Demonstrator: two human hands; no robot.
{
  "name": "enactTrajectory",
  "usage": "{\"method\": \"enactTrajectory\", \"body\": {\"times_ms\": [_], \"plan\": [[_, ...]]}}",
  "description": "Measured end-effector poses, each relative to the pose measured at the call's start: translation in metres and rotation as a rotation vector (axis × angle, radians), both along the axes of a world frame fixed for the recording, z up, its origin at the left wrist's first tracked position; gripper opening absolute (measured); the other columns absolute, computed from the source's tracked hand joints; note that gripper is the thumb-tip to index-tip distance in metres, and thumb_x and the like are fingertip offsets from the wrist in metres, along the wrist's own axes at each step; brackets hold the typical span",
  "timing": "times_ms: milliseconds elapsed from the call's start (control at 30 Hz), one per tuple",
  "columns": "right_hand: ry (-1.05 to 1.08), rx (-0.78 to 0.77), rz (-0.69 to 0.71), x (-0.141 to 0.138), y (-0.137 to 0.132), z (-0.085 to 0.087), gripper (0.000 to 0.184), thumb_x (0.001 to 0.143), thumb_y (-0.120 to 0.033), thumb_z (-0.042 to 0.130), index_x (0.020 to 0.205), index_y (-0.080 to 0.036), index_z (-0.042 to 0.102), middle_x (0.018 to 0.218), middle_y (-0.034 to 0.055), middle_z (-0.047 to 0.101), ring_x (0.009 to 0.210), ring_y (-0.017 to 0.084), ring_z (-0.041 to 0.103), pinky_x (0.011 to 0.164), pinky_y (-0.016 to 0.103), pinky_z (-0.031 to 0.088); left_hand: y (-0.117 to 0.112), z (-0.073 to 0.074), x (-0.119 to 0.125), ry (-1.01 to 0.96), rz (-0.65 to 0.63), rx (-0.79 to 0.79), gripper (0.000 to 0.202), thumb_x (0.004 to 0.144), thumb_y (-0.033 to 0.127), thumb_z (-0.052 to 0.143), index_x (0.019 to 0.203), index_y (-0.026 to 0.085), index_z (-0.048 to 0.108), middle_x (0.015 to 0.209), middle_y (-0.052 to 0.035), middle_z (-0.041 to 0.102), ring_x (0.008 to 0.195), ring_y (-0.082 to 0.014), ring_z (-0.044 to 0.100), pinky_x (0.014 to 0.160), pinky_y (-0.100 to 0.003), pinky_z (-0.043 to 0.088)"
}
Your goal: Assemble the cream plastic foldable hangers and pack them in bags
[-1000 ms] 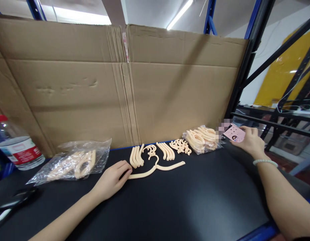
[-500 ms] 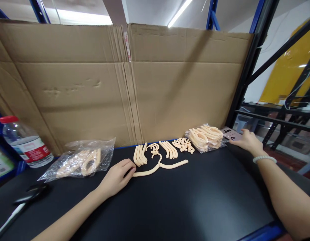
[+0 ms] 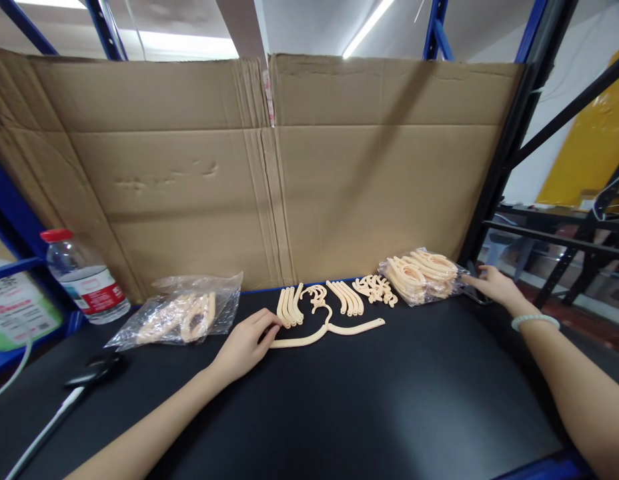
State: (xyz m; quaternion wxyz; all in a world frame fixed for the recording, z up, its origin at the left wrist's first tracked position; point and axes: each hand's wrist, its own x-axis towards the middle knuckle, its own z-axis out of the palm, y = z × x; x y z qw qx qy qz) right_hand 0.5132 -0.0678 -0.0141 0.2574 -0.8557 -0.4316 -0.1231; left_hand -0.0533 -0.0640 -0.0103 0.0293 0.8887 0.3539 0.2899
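Observation:
My left hand (image 3: 249,340) rests on the black table with its fingers closed on the left end of a cream clothes hanger (image 3: 353,329). This hanger lies flat, its arms spread and its hook pointing away. At the table's right end, my right hand (image 3: 497,288), with a beaded bracelet at the wrist, grips a flat phone-like device (image 3: 475,292), partly covered by the fingers. Behind the hanger lie a left row of loose hanger arms (image 3: 290,307), some loose hooks (image 3: 316,295), a right row of arms (image 3: 345,298) and a heap of small curved pieces (image 3: 375,290).
A clear bag of cream parts (image 3: 422,275) lies beside my right hand, another bag (image 3: 182,313) at the left. A water bottle (image 3: 89,280) and a black device with a white cable (image 3: 93,370) are farther left. A cardboard wall (image 3: 189,180) closes off the back.
The view has shifted slightly left. My right hand has closed on the phone-like device, which has tipped from lying flat. My left hand remains at the hanger's end.

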Motion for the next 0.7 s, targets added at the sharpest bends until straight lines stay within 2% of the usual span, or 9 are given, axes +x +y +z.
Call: {"method": "enactTrajectory", "body": {"times_ms": [67,167,233,267,367,433,467,567,700], "plan": [[-0.003,0.143,-0.035,-0.011,-0.004,0.016,0.034,0.083,-0.033,0.045,0.108,-0.013,0.055,0.094,0.0150,0.067,0.087,0.030,0.066,0.072,0.038,0.050,0.004,-0.002,-0.001,-0.045,0.014,0.015,0.023,0.095,0.025,0.039,0.092,0.019,0.061,0.089,-0.0053,0.064,0.085,-0.0183,0.062,0.079,-0.032,0.051],[-0.076,0.379,-0.042,-0.048,-0.009,0.042,0.036,0.086,-0.020,0.033,0.116,-0.009,0.050,0.111,0.0203,0.060,0.110,0.031,0.055,0.095,0.043,0.041,0.010,-0.006,-0.003,-0.067,0.034,0.031,0.022,0.093,0.022,0.040,0.093,0.019,0.062,0.092,-0.0057,0.066,0.089,-0.0195,0.062,0.083,-0.035,0.051],[-0.130,0.489,0.068,-0.089,-0.009,0.054,0.035,0.089,-0.021,0.031,0.116,-0.012,0.051,0.113,0.0177,0.058,0.113,0.030,0.051,0.099,0.043,0.038,0.013,-0.008,-0.005,-0.054,0.038,0.029,0.021,0.091,0.020,0.042,0.097,0.020,0.062,0.096,-0.0061,0.068,0.093,-0.0206,0.062,0.086,-0.038,0.051],[-0.119,0.575,0.273,-0.114,-0.007,0.055,0.035,0.089,-0.021,0.032,0.115,-0.010,0.053,0.110,0.0198,0.057,0.111,0.032,0.051,0.097,0.047,0.038,0.014,-0.009,-0.005,-0.046,0.036,0.024,0.021,0.091,0.019,0.043,0.099,0.020,0.062,0.099,-0.0063,0.068,0.096,-0.0210,0.062,0.088,-0.039,0.051],[-0.156,0.443,0.666,-0.194,0.001,0.044,0.023,0.087,-0.028,0.045,0.103,-0.027,0.063,0.098,0.0061,0.064,0.095,0.026,0.059,0.086,0.039,0.046,0.016,-0.012,-0.006,-0.024,0.017,0.008,0.024,0.090,0.017,0.045,0.107,0.020,0.061,0.109,-0.0072,0.068,0.104,-0.0219,0.061,0.094,-0.042,0.049],[-0.144,0.193,1.090,-0.243,0.008,0.029,0.026,0.088,-0.029,0.048,0.109,-0.030,0.063,0.097,0.0053,0.064,0.096,0.027,0.058,0.087,0.041,0.046,0.016,-0.013,-0.007,-0.010,0.002,0.003,0.026,0.090,0.015,0.046,0.110,0.020,0.061,0.115,-0.0080,0.067,0.108,-0.0222,0.059,0.097,-0.043,0.048],[-0.132,0.099,1.203,-0.263,0.011,0.021,0.027,0.087,-0.029,0.050,0.112,-0.030,0.063,0.095,0.0053,0.064,0.095,0.026,0.058,0.086,0.041,0.046,0.016,-0.014,-0.007,-0.003,-0.001,0.002,0.026,0.090,0.014,0.046,0.110,0.019,0.061,0.116,-0.0083,0.066,0.110,-0.0221,0.059,0.098,-0.044,0.047],[-0.105,-0.018,1.288,-0.302,0.024,0.006,0.032,0.083,-0.029,0.060,0.114,-0.024,0.063,0.098,0.0081,0.064,0.097,0.027,0.058,0.085,0.040,0.045,0.014,-0.014,-0.007,0.018,0.003,-0.001,0.027,0.089,0.010,0.046,0.110,0.019,0.062,0.117,-0.0085,0.066,0.112,-0.0212,0.058,0.100,-0.042,0.046],[-0.071,-0.007,1.287,-0.316,0.041,0.002,0.023,0.084,-0.026,0.060,0.105,-0.018,0.068,0.089,0.0074,0.061,0.082,0.023,0.059,0.076,0.034,0.045,0.010,-0.012,-0.007,0.037,0.017,-0.003,0.026,0.088,0.008,0.049,0.107,0.020,0.063,0.117,-0.0076,0.065,0.109,-0.0209,0.058,0.098,-0.039,0.047]]}}
